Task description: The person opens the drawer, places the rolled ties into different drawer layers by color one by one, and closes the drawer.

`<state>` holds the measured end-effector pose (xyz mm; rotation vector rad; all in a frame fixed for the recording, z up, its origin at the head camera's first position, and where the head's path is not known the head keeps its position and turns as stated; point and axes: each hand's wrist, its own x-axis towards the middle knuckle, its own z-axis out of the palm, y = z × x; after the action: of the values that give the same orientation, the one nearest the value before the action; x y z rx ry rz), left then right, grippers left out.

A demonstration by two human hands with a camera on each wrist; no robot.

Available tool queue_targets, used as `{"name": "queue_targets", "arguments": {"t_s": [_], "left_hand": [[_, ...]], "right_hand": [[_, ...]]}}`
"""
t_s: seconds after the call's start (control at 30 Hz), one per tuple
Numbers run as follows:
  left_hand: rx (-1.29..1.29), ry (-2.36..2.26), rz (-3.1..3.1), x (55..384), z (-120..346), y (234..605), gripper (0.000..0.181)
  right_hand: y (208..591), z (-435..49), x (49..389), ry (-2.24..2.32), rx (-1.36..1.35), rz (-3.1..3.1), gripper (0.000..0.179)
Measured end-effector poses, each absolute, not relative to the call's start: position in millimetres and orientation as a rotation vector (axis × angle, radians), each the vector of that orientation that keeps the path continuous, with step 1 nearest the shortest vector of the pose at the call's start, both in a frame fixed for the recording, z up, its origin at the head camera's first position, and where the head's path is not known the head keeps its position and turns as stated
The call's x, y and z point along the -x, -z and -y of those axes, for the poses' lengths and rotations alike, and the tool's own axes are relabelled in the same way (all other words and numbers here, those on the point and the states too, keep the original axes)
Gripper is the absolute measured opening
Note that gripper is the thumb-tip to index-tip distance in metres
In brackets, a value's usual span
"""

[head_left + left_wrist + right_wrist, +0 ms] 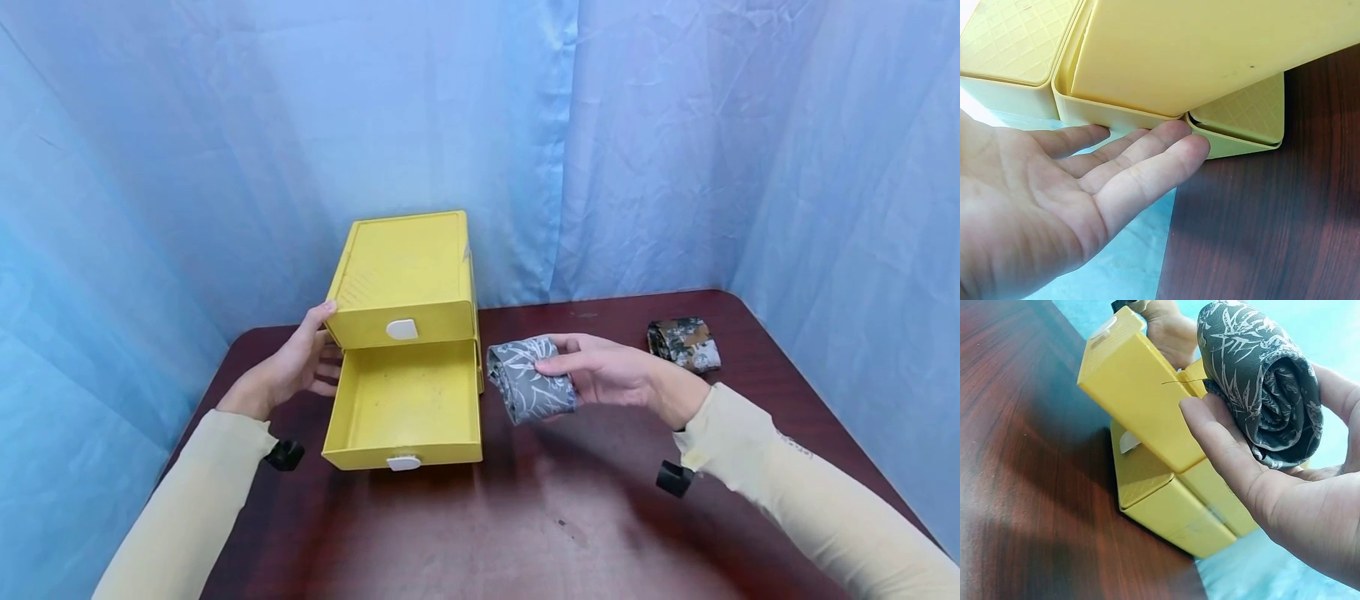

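Note:
My right hand (607, 371) holds a rolled grey cloth (531, 379) with a white leaf print, thumb on the near side and fingers behind. Its spiral end faces the right wrist camera, where my fingers (1229, 447) wrap round the roll. To its left stands a yellow drawer cabinet (405, 262). The top drawer is closed; the drawer (408, 400) below is pulled out, with nothing in it. At the cabinet's left side is my left hand (296, 362), thumb at the upper front corner. In the left wrist view its fingers (1147, 169) extend along the cabinet's side edge.
Another rolled cloth (684, 343), in a brown and white camouflage print, lies at the back right of the dark red wooden table (495, 533). Light blue curtains (637, 150) hang behind and on both sides. White tabs (402, 329) mark the drawer fronts.

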<state>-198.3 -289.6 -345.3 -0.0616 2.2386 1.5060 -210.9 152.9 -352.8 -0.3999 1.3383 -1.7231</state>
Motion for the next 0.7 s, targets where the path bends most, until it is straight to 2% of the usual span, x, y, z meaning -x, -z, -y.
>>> {"name": "queue_targets", "arguments": {"t_s": [0.7], "left_hand": [[0.069, -1.506, -2.232, 199, 289, 345, 0.109]], "right_hand": [[330, -130, 211, 1.733, 0.496, -1.325, 0.056]]}}
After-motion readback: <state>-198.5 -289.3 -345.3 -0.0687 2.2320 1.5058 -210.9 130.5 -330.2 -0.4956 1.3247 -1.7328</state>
